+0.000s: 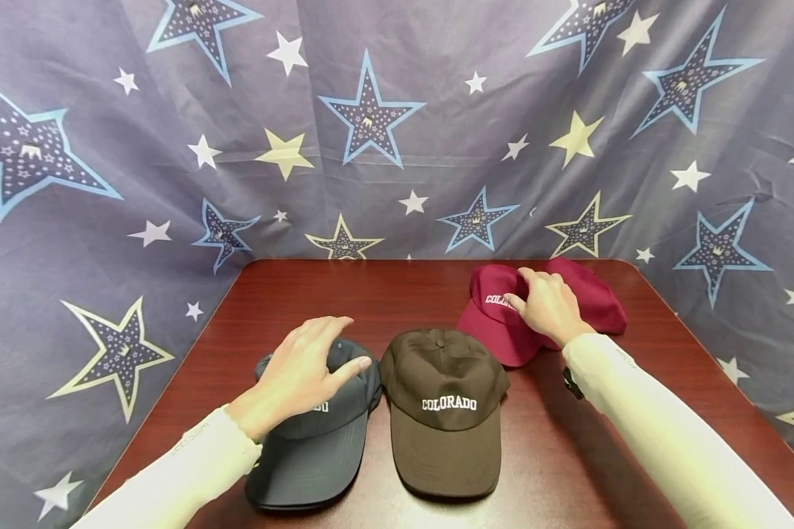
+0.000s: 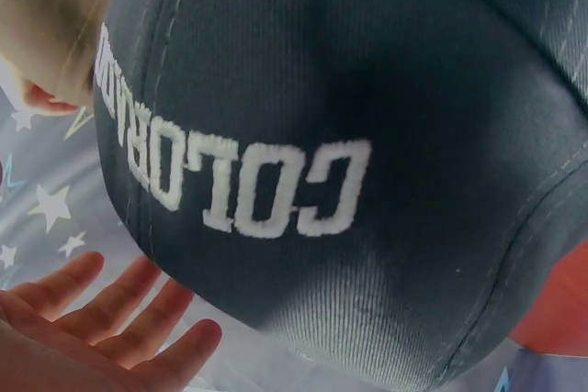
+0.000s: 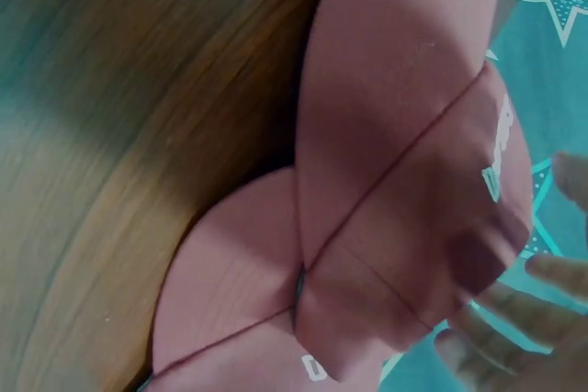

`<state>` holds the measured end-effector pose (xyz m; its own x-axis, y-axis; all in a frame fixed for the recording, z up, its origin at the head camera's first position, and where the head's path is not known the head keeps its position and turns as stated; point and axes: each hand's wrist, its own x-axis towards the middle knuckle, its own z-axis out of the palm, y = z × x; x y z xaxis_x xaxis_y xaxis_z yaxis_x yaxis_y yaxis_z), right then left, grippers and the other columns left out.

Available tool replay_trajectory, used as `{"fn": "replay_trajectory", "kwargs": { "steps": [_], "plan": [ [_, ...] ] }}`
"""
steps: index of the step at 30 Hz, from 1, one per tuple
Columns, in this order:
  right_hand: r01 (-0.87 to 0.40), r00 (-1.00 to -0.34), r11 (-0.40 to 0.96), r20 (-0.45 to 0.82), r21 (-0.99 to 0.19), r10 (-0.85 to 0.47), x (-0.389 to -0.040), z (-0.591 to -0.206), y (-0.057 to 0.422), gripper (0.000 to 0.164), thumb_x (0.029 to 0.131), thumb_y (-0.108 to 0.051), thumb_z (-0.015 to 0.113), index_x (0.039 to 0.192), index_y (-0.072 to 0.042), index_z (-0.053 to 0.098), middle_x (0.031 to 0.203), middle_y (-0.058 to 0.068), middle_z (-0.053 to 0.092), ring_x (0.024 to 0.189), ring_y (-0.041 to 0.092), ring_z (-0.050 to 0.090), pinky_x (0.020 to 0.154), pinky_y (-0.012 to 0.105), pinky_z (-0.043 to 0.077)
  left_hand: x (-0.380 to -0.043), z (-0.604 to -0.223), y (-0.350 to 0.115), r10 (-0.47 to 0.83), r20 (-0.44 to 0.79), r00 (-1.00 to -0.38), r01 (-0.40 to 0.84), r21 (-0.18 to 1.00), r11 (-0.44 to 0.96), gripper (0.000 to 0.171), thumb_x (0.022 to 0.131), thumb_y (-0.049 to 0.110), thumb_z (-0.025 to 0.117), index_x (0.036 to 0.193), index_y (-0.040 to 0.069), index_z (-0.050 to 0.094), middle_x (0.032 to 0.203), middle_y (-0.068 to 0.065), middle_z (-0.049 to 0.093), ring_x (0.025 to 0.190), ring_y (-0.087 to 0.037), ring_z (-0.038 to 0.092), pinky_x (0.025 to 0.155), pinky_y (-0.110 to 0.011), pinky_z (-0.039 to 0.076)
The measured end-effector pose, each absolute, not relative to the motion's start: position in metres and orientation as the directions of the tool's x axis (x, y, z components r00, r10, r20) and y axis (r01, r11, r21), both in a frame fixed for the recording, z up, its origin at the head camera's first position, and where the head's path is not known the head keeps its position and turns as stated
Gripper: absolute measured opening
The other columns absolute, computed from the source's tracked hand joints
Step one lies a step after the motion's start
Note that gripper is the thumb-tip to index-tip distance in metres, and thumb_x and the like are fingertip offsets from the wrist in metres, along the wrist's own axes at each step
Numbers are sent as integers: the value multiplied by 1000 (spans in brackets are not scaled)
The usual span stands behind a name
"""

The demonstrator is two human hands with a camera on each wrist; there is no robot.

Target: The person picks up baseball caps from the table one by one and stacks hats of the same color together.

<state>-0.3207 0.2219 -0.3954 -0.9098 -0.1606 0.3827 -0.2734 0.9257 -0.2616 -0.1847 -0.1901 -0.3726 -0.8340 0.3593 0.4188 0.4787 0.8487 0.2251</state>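
My left hand [image 1: 295, 376] is over the crown of a dark blue-grey baseball cap [image 1: 314, 464], fingers straight and thumb spread. Seen from the left wrist, its fingers [image 2: 156, 319] are by the crown, next to the white COLORADO lettering. The right hand [image 1: 551, 305] reaches over a maroon baseball cap [image 1: 496, 330] at the far right; its thumb and fingers are apart around the crown. A second maroon cap [image 1: 592, 294] lies close against the first, further right. In the right wrist view the fingers [image 3: 496, 341] sit beside the crown of the front maroon cap [image 3: 395, 98], loosely spread.
Between the hands a brown COLORADO cap [image 1: 445, 378] lies brim forward, side by side with the blue-grey one. All the caps rest on a reddish wooden table [image 1: 344, 290]. A grey curtain [image 1: 397, 184] printed with stars hangs behind and around it.
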Motion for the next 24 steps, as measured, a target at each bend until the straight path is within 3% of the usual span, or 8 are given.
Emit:
{"fn": "replay_trajectory", "kwargs": {
  "steps": [8,17,24],
  "plan": [
    [-178,-922,933,383,-313,-48,-326,-404,220,37,95,-16,68,129,0,65,120,31,67,106,52,63,85,64,50,-184,-375,-189,374,431,-821,495,212,843,71,90,57,71,140,8,58,135,-14,62,129,-34,56,110,-53,41],
    [-155,-892,907,450,-391,42,-326,-410,220,24,93,-12,69,115,-4,75,107,24,73,93,52,67,79,62,51,-185,-378,-189,372,469,-801,508,203,837,70,88,53,75,138,6,59,133,-15,63,128,-34,56,109,-54,42],
    [-157,-846,885,522,-439,109,-322,-399,219,21,93,-12,70,111,-10,78,106,19,75,94,50,67,79,62,50,-185,-377,-191,351,446,-824,481,220,849,70,90,56,72,140,9,58,135,-13,62,129,-32,55,110,-52,41]
  ]
}}
